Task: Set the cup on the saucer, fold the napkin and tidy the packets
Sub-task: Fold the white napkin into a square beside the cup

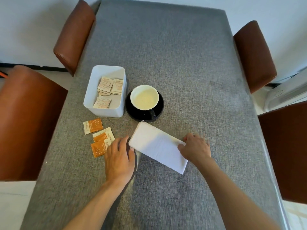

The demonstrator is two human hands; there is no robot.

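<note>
4 brown chairs [74, 34] flank the grey-clothed table [174, 55].

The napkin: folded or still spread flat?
Folded. The napkin lies as a narrow white rectangle with a doubled edge nearest the saucer; the left hand and right hand touch its two ends.

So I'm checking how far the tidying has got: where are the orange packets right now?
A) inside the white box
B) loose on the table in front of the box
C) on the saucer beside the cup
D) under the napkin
B: the three orange packets lie loose on the grey table just in front of the white box, which holds only pale packets.
</note>
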